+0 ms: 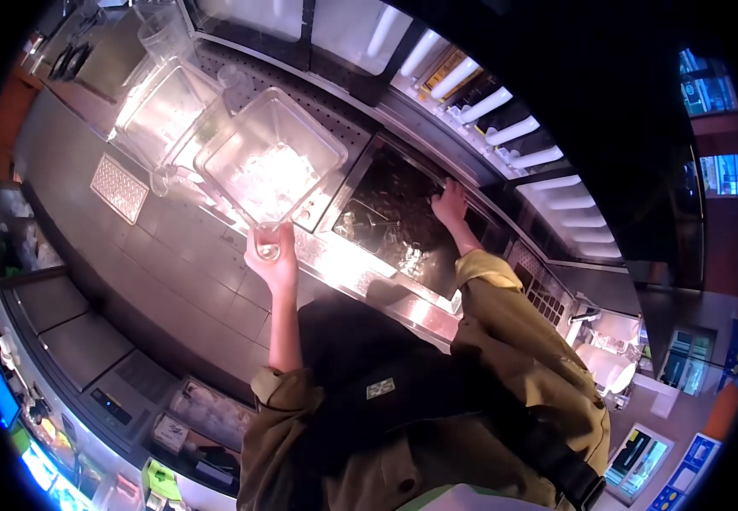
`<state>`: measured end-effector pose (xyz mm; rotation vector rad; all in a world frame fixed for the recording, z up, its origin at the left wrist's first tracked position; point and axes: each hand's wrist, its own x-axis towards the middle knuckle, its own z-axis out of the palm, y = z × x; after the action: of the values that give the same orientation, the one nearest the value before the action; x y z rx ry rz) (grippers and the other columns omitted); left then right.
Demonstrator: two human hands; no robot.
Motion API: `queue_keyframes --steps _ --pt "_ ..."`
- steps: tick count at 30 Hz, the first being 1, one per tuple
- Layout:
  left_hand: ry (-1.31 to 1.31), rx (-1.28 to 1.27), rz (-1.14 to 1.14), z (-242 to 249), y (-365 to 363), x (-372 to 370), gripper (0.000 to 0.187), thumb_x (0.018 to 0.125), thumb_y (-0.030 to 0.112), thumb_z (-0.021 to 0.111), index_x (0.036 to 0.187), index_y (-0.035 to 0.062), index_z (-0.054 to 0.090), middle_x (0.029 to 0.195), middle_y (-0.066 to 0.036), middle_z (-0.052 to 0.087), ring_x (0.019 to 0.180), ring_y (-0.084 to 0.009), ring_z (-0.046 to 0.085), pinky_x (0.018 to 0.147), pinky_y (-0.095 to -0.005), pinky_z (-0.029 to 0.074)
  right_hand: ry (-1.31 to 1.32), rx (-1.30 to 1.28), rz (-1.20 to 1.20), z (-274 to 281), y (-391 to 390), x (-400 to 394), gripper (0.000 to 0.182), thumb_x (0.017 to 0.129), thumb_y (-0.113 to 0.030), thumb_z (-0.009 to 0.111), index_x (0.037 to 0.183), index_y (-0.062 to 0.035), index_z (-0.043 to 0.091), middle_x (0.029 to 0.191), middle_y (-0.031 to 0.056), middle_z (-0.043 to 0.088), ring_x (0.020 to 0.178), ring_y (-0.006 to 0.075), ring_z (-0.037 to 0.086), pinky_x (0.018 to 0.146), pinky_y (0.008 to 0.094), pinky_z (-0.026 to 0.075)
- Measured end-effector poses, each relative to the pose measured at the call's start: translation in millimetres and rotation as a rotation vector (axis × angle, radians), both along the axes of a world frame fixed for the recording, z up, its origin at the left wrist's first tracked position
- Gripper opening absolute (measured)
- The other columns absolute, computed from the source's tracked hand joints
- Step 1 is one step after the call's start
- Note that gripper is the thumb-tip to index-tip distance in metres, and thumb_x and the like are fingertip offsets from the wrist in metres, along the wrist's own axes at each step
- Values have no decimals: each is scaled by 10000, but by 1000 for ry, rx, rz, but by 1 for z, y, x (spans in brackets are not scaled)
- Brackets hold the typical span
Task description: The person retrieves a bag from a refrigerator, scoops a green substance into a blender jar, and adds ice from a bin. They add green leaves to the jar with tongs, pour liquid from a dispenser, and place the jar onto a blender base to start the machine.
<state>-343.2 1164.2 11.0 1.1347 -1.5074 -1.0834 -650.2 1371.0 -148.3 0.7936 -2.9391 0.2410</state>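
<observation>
My left hand (274, 258) is closed around the handle of a clear, square-sided plastic jug (231, 183), held over the counter left of the sink. The jug's inside catches a bright glare. At the far right side of the sunken metal sink (366, 284) is my right hand (450, 204), its fingers curled; I cannot tell what they grip. Dark, rippling water with bright reflections shows in the basin. Another clear square container (160, 111) stands beyond the jug, beside a small clear cup (231, 78).
A perforated drain mat (322, 119) runs along the back of the counter, beneath glass-fronted cabinets (360, 34). Tall clear cups (163, 36) stand at the far left. A floor drain (120, 188) lies in the tiled floor. Cabinets (88, 349) line the opposite side.
</observation>
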Motion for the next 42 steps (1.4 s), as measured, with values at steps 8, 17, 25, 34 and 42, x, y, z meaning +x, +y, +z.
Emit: queue_keyframes --steps 8,17,25,34,42 --pt "34 -85 -157 58 4 43 154 604 31 636 657 7 494 554 -11 467 489 -86 416 475 -229 354 -305 48 -87 39 15 59 265 733 -314 514 886 -120 611 884 125 596 823 325 572 770 419 432" --pt "166 -140 -424 112 59 104 215 600 -68 562 772 49 506 733 -14 476 569 -90 420 432 -200 320 -542 4 -87 40 41 174 265 714 -272 461 688 -73 635 752 157 612 674 330 596 594 455 461" --pt "197 119 -879 134 176 100 350 574 -23 643 849 28 432 802 -64 468 653 -147 462 529 -234 382 -377 -516 -34 77 128 218 234 781 -235 457 856 -63 597 801 132 574 821 278 558 816 430 375" --pt "357 305 -1538 101 491 25 524 550 -29 713 994 34 443 869 -78 498 779 -176 507 652 -284 459 9 -861 -830 94 656 337 146 737 -90 492 829 -16 578 809 157 563 807 327 538 714 393 436" --pt "179 401 -1736 122 838 -25 357 570 4 709 869 -9 514 676 -54 505 583 -132 483 513 -228 382 177 -709 -885 127 1028 248 184 766 -82 452 898 -25 566 895 165 578 882 337 529 781 398 419"
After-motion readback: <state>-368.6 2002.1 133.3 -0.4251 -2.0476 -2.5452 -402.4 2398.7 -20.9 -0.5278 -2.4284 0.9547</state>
